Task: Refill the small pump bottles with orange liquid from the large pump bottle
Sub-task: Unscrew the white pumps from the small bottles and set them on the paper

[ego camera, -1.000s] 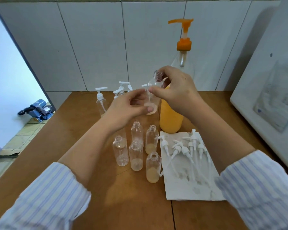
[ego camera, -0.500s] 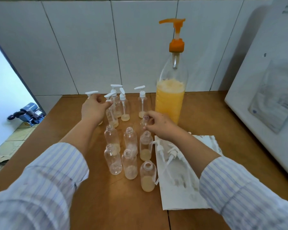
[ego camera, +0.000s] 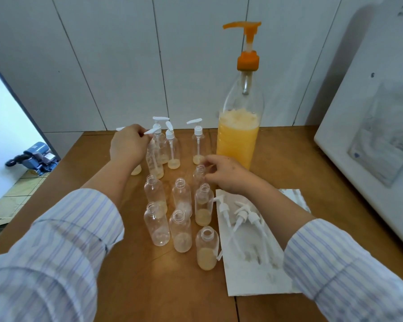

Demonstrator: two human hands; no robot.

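The large pump bottle (ego camera: 239, 142), about half full of orange liquid with an orange pump on top, stands at the back of the wooden table (ego camera: 289, 159). Left of it stand capped small pump bottles (ego camera: 173, 147) with a little liquid at the bottom. My left hand (ego camera: 128, 145) grips the leftmost capped bottle (ego camera: 136, 170), hiding most of it. Several uncapped small bottles (ego camera: 180, 231) stand in a cluster in front. My right hand (ego camera: 226, 174) holds the rearmost uncapped bottle (ego camera: 199, 173) by its neck as it stands on the table.
Loose white pump heads (ego camera: 241, 217) lie on a white paper sheet (ego camera: 254, 275) right of the cluster. A white appliance (ego camera: 370, 159) fills the right side. The table's left edge drops to the floor, where a blue device (ego camera: 35, 156) lies. A tiled wall stands behind.
My right hand brought the uncapped bottle down from in front of the large bottle onto the table. My left hand let go of it and moved left to the capped bottles.
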